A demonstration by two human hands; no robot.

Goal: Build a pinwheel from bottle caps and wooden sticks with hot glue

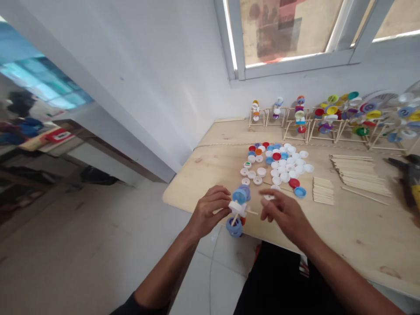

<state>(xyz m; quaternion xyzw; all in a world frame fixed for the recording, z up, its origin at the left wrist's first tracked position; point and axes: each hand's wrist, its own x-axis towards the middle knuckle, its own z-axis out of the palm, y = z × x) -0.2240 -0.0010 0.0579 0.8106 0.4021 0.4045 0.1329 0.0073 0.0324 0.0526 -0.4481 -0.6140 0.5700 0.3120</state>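
Observation:
My left hand [212, 211] is closed on a wheel of bottle caps [236, 207], gripping it by its left side just off the table's front edge. Blue, white and orange caps are fixed on thin wooden sticks that cross at its middle. One stick end points right, toward my right hand [284, 212]. That hand hovers a short way off with its fingers loosely bent and apart; I see nothing in its grasp. Just behind its fingertips is a white bottle cap [269, 197]. Loose bottle caps [290, 161], mostly white with some blue and red, lie spread beyond both hands.
Short sticks [323, 190] and longer sticks [361, 174] lie in bundles to the right. Along the wall stand stick frames [295, 130] carrying cap wheels. A black and yellow tool [411, 177] sits at the right edge. The wooden table [210, 175] ends near my body.

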